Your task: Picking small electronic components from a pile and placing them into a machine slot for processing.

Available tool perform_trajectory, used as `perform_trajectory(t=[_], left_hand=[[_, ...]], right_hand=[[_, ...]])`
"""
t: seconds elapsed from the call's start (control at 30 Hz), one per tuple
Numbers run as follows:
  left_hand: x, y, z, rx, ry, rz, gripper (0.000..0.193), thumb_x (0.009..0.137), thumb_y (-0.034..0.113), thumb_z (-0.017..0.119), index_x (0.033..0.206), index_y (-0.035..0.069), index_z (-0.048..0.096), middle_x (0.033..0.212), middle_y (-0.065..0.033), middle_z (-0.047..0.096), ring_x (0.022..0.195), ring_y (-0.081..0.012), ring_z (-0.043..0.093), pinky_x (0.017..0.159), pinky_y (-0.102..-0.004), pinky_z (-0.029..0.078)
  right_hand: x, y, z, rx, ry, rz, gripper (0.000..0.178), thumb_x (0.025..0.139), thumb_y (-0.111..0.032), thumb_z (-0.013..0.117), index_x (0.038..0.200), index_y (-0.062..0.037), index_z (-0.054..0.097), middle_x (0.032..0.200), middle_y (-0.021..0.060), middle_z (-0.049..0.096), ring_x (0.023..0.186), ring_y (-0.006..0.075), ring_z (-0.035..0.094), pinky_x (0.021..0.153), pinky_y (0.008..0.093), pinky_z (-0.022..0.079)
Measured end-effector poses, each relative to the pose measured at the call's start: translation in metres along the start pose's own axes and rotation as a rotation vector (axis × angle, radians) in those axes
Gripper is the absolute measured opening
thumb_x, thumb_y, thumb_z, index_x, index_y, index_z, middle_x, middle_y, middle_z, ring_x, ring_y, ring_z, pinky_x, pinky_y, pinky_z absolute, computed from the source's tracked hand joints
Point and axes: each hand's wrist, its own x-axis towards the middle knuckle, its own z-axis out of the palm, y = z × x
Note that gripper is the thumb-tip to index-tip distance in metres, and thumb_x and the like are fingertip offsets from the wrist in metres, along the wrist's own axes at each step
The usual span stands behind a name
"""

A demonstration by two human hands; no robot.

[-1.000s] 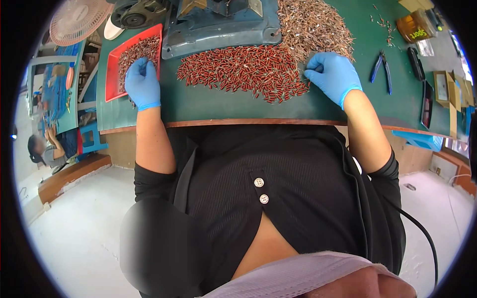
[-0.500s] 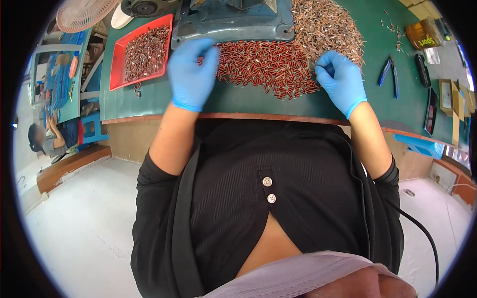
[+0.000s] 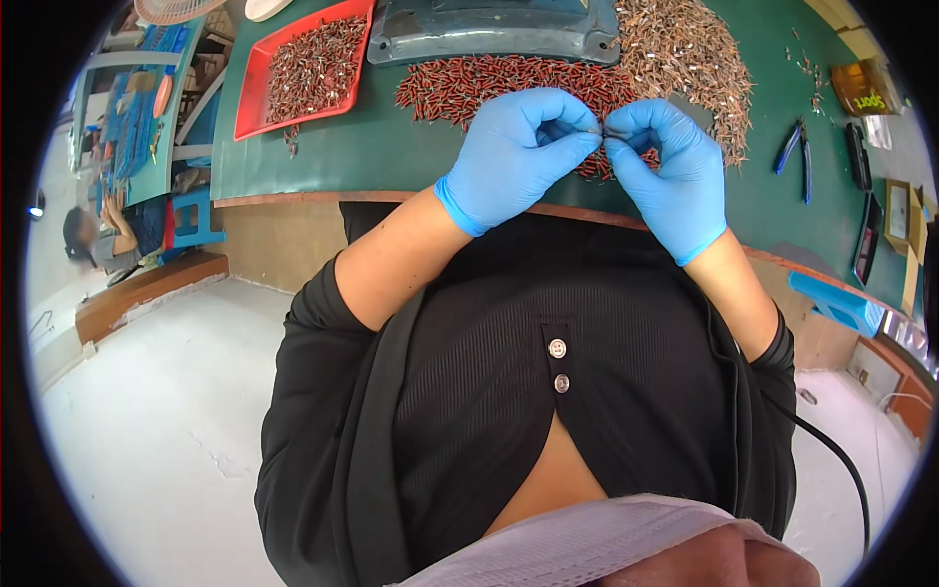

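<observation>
Both hands wear blue gloves and meet fingertip to fingertip over the right part of a pile of small dark-red cylindrical parts with wire ends (image 3: 460,86). My left hand (image 3: 523,157) is pinched closed, thumb against forefinger. Facing it, my right hand (image 3: 675,166) is pinched closed too. Whatever lies between the fingertips is too small to make out. Beyond my right hand spreads a larger heap of small coppery-brown metal parts (image 3: 685,64). A red tray (image 3: 246,98) at the left holds similar small parts.
A dark grey machine base (image 3: 489,37) stands behind the red pile. Blue-handled pliers (image 3: 797,161) lie on the green table (image 3: 391,161) at the right, near a black case (image 3: 858,157) and a cardboard box (image 3: 905,220). A person (image 3: 108,235) sits at another table, far left.
My left hand has moved right from near the tray's side and closed into a pinch against my right fingertips. The whole view has shifted slightly, with the table sitting higher.
</observation>
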Motion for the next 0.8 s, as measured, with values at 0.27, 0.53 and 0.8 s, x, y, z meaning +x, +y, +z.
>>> perform_trajectory(t=[0.27,0.53,0.8], left_hand=[[0.001,-0.005,0.008,-0.146,0.078,0.069,0.009,0.081,0.005,0.065,0.09,0.004,0.065,0.077,0.0015,0.061,0.068,-0.0039,0.055,0.062,-0.0196,0.046],[0.003,-0.017,0.005,0.271,0.126,0.124,0.011,0.076,0.008,0.066,0.086,0.006,0.065,0.077,-0.0036,0.061,0.066,-0.013,0.057,0.061,-0.0252,0.046],[0.005,-0.019,0.019,1.039,-0.003,0.264,0.008,0.074,0.013,0.063,0.079,0.007,0.061,0.075,-0.0104,0.058,0.074,-0.0299,0.059,0.066,-0.0396,0.048]], right_hand=[[0.0,0.014,0.002,0.296,-0.066,0.178,0.015,0.085,0.001,0.061,0.1,0.0008,0.061,0.088,0.003,0.062,0.077,0.0074,0.058,0.071,0.0215,0.049],[-0.002,0.025,-0.012,0.17,-0.043,0.169,0.01,0.084,-0.001,0.061,0.093,-0.001,0.061,0.081,-0.001,0.059,0.072,0.0038,0.054,0.065,0.0186,0.046],[-0.006,0.031,-0.016,0.226,-0.043,0.18,0.01,0.083,-0.001,0.06,0.093,-0.0014,0.061,0.08,-0.0016,0.059,0.071,0.0036,0.052,0.066,0.0191,0.045]])
